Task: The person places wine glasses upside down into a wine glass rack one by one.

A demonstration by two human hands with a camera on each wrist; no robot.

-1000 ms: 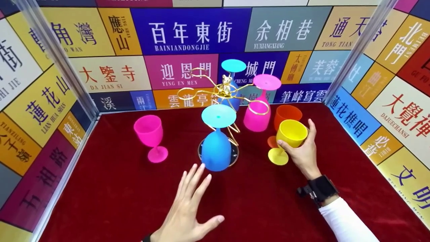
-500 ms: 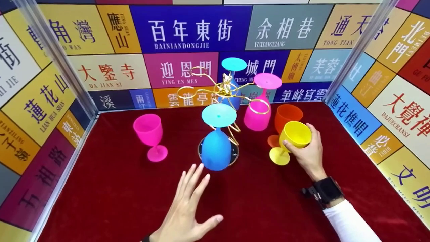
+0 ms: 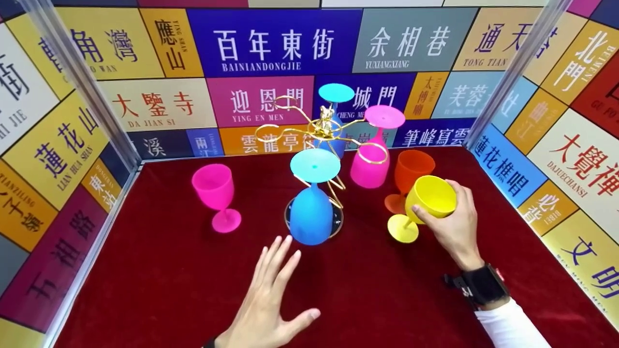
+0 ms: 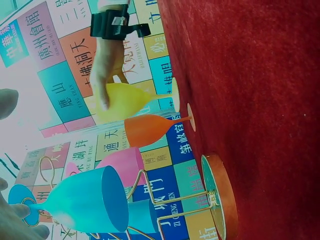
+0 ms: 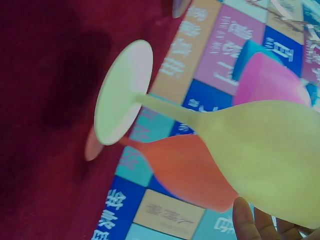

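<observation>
My right hand (image 3: pixel 452 227) grips the bowl of a yellow goblet (image 3: pixel 432 197), thumb on the near side and fingers round the far side. Its foot (image 5: pixel 124 92) points down and appears slightly off the cloth. Just behind it an orange goblet (image 3: pixel 413 169) stands upright. My left hand (image 3: pixel 271 299) is spread with straight fingers, its fingertips just below a blue goblet (image 3: pixel 312 217) that hangs upside down on a gold wire rack (image 3: pixel 326 128). A pink goblet (image 3: pixel 370 166) and another blue goblet (image 3: pixel 336 93) also hang inverted on the rack.
An upright pink goblet (image 3: pixel 213 186) stands on the left of the dark red cloth (image 3: pixel 159 280). Two gold rings (image 3: pixel 268 133) of the rack reach out to the left. Printed panels (image 3: pixel 271 41) wall in the back and both sides.
My right hand has moved right and a little nearer with the yellow goblet, away from the orange one, uncovering more of its foot. The left hand stays almost still.
</observation>
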